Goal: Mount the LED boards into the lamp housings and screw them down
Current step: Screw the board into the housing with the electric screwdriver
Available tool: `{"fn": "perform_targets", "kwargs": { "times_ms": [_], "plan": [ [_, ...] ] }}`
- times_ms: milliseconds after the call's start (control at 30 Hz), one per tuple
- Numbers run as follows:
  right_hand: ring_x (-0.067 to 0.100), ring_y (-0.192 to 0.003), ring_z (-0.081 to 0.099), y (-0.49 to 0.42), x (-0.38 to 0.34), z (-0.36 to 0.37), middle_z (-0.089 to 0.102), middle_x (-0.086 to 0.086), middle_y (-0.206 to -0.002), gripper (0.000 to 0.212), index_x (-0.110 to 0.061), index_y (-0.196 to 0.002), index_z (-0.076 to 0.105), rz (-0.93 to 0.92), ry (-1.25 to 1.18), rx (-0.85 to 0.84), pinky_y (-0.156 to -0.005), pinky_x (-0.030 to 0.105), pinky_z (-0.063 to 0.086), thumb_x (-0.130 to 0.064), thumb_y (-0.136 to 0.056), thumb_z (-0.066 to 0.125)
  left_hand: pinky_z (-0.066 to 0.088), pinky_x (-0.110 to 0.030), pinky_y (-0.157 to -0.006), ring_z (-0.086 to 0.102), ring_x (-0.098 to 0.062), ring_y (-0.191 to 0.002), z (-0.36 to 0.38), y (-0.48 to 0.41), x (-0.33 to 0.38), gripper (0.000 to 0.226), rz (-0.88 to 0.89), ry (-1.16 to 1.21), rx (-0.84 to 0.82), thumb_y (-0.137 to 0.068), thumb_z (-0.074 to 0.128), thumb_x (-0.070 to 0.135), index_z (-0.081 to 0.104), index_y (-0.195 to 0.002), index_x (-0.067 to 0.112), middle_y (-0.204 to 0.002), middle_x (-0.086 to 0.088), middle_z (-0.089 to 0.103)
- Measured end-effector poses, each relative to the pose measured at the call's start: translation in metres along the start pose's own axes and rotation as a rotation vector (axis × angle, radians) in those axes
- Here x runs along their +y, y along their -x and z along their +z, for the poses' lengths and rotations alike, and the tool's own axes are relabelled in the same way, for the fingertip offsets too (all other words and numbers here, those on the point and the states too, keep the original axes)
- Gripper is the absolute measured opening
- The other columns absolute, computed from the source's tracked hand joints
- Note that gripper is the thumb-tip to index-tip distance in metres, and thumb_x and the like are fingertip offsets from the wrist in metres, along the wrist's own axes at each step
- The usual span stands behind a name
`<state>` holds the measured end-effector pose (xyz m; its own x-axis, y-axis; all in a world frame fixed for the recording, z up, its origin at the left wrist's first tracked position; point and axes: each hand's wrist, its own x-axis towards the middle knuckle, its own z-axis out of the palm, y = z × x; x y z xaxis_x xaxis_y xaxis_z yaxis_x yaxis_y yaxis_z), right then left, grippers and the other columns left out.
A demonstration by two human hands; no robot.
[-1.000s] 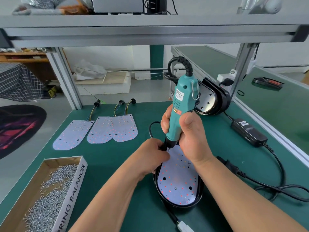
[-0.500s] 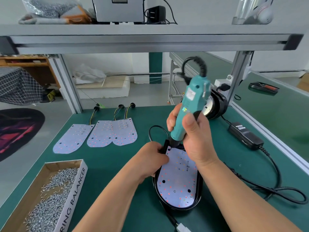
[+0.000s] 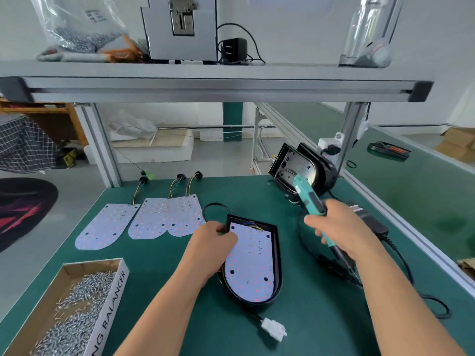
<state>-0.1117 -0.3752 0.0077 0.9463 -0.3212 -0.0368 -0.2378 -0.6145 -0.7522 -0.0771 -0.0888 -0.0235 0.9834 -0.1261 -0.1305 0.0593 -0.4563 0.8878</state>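
A black lamp housing [image 3: 277, 265] lies at the middle of the green bench with a white LED board [image 3: 250, 263] seated inside it. My left hand [image 3: 214, 242] grips the housing's upper left edge, fingers over the board's corner. My right hand [image 3: 339, 227] holds a teal electric screwdriver [image 3: 309, 199] off to the right of the housing, tilted low with its bit end pointing down toward me. Three loose LED boards [image 3: 164, 217] with wire tails lie at the back left. Stacked black housings [image 3: 305, 170] lean at the back right.
A cardboard box of screws [image 3: 74, 304] sits at the front left. A black power adapter [image 3: 370, 222] and its looping cable [image 3: 424, 299] lie on the right. A white connector [image 3: 273, 328] trails from the housing toward me. An aluminium shelf [image 3: 218, 86] crosses overhead.
My right hand has lifted the screwdriver off the board's top edge and swung it right and down, away from the housing. My left hand stays on the housing's upper left. The camera tilted up.
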Motion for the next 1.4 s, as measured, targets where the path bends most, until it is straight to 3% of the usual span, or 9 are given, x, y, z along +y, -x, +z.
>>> {"fn": "perform_targets", "kwargs": {
  "times_ms": [100,200,500,767,967,1033,1200,1300,1400],
  "plan": [
    [0.024,-0.075,0.072,0.002,-0.001,0.009,0.069,0.005,-0.09,0.03,-0.019,-0.096,0.058,-0.022,0.263,-0.034,-0.071,0.046,0.061,-0.042,-0.088,0.076,0.032,-0.033,-0.062,0.037,-0.019,-0.06,0.0,-0.003,-0.005,0.023,0.022,-0.056,0.047,-0.082,0.058,0.031,0.06,-0.088,0.01,-0.061,0.008,0.043],
    [0.016,-0.076,0.062,0.003,-0.002,0.018,0.062,-0.003,-0.088,0.036,-0.025,-0.094,0.053,-0.091,0.492,0.001,-0.063,0.036,0.046,-0.052,-0.087,0.075,0.032,-0.033,-0.061,0.039,-0.02,-0.062,-0.002,-0.003,-0.007,0.023,0.049,-0.164,0.106,-0.085,0.059,0.032,0.062,-0.09,0.01,-0.062,0.007,0.046],
    [0.018,-0.083,0.06,0.005,-0.002,0.022,0.054,-0.007,-0.091,0.037,-0.025,-0.1,0.048,-0.174,0.724,0.025,-0.064,0.037,0.042,-0.058,-0.096,0.064,0.03,-0.033,-0.059,0.038,-0.021,-0.061,-0.006,0.001,-0.001,0.029,0.081,-0.327,0.131,-0.087,0.06,0.038,0.043,-0.07,0.02,-0.063,0.007,0.044],
    [0.021,-0.1,0.06,0.005,-0.001,0.022,0.055,-0.006,-0.106,0.043,-0.025,-0.127,0.052,-0.21,0.687,-0.017,-0.086,0.04,0.054,-0.053,-0.097,0.068,0.021,-0.034,-0.057,0.028,-0.021,-0.06,-0.004,0.001,-0.002,0.032,0.07,-0.275,0.125,-0.087,0.061,0.024,0.034,-0.069,0.021,-0.054,0.009,0.031],
    [0.018,-0.132,0.04,0.007,-0.009,0.033,0.048,-0.005,-0.142,0.052,-0.022,-0.146,0.051,-0.323,0.545,0.096,-0.101,0.034,0.047,-0.046,-0.101,0.063,0.02,-0.033,-0.056,0.027,-0.021,-0.06,-0.005,-0.001,-0.001,0.027,0.059,-0.236,0.136,-0.089,0.057,0.021,0.034,-0.076,0.019,-0.062,0.005,0.032],
    [0.016,-0.129,0.044,0.011,-0.016,0.038,0.051,-0.007,-0.137,0.036,-0.022,-0.136,0.058,-0.403,0.488,0.136,-0.097,0.032,0.047,-0.037,-0.103,0.06,0.019,-0.033,-0.058,0.023,-0.021,-0.061,-0.004,-0.002,-0.001,0.027,0.045,-0.183,0.124,-0.089,0.055,0.018,0.031,-0.078,0.019,-0.065,0.004,0.029],
    [0.019,-0.089,0.057,0.023,-0.035,0.054,0.056,-0.008,-0.1,0.008,-0.022,-0.1,0.059,-0.51,0.513,0.103,-0.079,0.037,0.049,-0.025,-0.102,0.052,0.017,-0.033,-0.058,0.02,-0.02,-0.062,-0.006,-0.005,-0.002,0.023,0.012,-0.086,0.132,-0.092,0.05,0.013,0.03,-0.081,0.019,-0.071,0.001,0.028],
    [0.014,-0.079,0.062,0.029,-0.039,0.046,0.065,-0.009,-0.083,0.015,-0.025,-0.085,0.061,-0.438,0.508,-0.176,-0.073,0.037,0.054,-0.037,-0.093,0.058,0.019,-0.03,-0.054,0.022,-0.018,-0.059,-0.006,-0.009,-0.002,0.019,-0.037,0.01,0.176,-0.095,0.047,0.012,0.033,-0.083,0.017,-0.071,0.0,0.03],
    [0.011,-0.064,0.065,0.038,-0.046,0.04,0.071,-0.005,-0.067,0.054,-0.019,-0.08,0.067,-0.354,0.57,-0.538,-0.066,0.036,0.054,-0.073,-0.075,0.066,0.017,-0.024,-0.043,0.015,-0.012,-0.048,-0.007,-0.011,-0.001,0.026,-0.059,0.114,0.216,-0.096,0.043,0.005,0.026,-0.082,0.018,-0.064,0.005,0.021]
  ]
}}
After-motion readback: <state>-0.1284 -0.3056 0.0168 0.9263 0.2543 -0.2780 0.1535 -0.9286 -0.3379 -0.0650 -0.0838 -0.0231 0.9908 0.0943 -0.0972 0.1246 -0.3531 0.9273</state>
